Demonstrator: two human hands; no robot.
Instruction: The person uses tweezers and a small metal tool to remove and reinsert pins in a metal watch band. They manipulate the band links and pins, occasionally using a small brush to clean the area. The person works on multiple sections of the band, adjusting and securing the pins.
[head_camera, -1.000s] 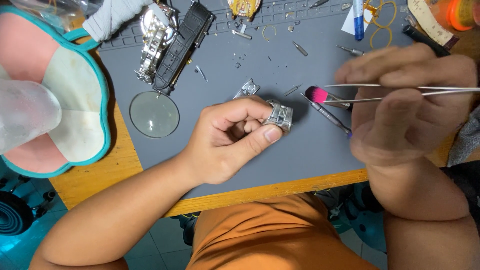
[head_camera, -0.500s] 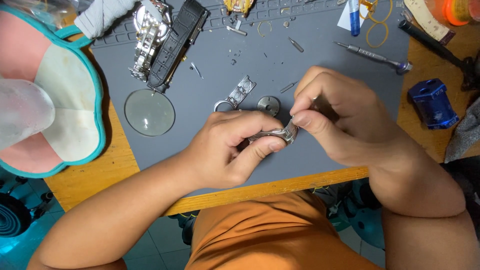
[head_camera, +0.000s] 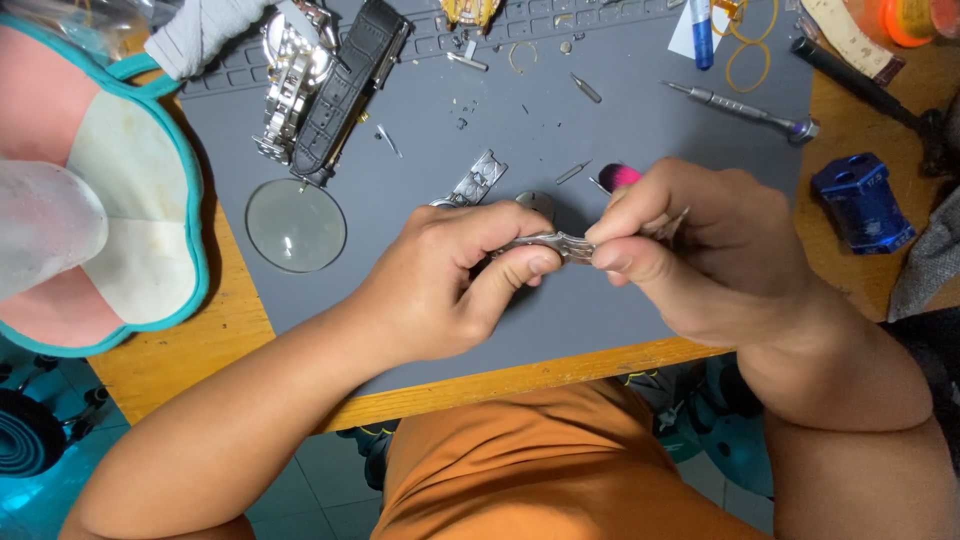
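Note:
My left hand (head_camera: 450, 275) and my right hand (head_camera: 700, 245) meet over the grey work mat (head_camera: 560, 320). Between their fingertips they pinch a short piece of silver metal watch bracelet (head_camera: 550, 243). The left thumb and forefinger grip its left end, and the right thumb and forefinger grip its right end. Thin metal tweezers (head_camera: 678, 220) poke out between the right hand's fingers. Just behind the hands lie another bracelet segment (head_camera: 478, 178), a small round metal part (head_camera: 537, 203) and a pink-tipped tool (head_camera: 618, 176).
A silver watch (head_camera: 290, 85) and a black leather strap (head_camera: 350, 85) lie at the mat's far left, with a round lens (head_camera: 296, 225) below them. A screwdriver (head_camera: 740, 105), rubber bands (head_camera: 745, 55) and a blue block (head_camera: 862, 203) sit to the right. A teal-rimmed pad (head_camera: 110, 190) lies left.
My right hand came in from the right with the tweezers and closed on the bracelet piece. The left hand has turned the piece so that it lies stretched between both hands.

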